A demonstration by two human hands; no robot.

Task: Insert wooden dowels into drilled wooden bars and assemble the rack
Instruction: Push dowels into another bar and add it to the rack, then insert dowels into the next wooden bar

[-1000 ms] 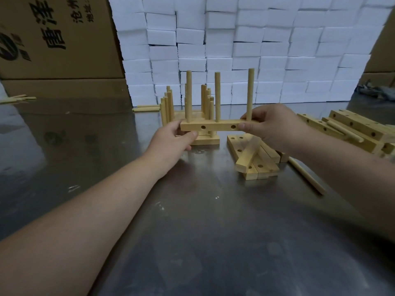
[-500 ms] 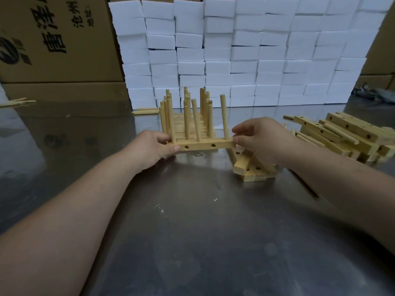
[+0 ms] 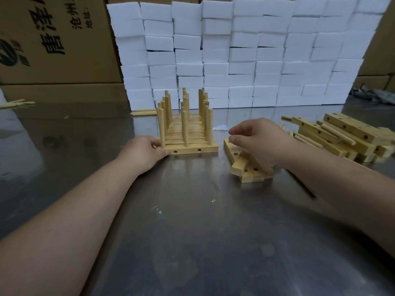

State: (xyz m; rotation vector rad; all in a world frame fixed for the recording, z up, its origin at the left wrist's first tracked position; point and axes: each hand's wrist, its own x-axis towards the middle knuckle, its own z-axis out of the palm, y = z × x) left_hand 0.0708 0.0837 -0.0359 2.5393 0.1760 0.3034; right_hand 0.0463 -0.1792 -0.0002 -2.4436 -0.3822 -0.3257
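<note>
A row of wooden bars with upright dowels stands side by side on the steel table (image 3: 192, 221). The nearest bar (image 3: 192, 149) carries three upright dowels and shows two side holes. My left hand (image 3: 145, 152) grips its left end, thumb at the front corner. My right hand (image 3: 258, 139) hovers free to the right of the bar, fingers loosely bent, holding nothing. Under that hand lies a small heap of drilled bars (image 3: 248, 167).
A bigger pile of drilled bars and loose dowels (image 3: 342, 135) lies at the right. White foam blocks (image 3: 245, 56) are stacked behind, cardboard boxes (image 3: 53, 39) at the left. Loose dowels (image 3: 144, 112) lie near the foam; more (image 3: 17, 102) at the far left.
The bar with three dowels came down from the air and now sits on the table against the row. My right hand has let go of its right end.
</note>
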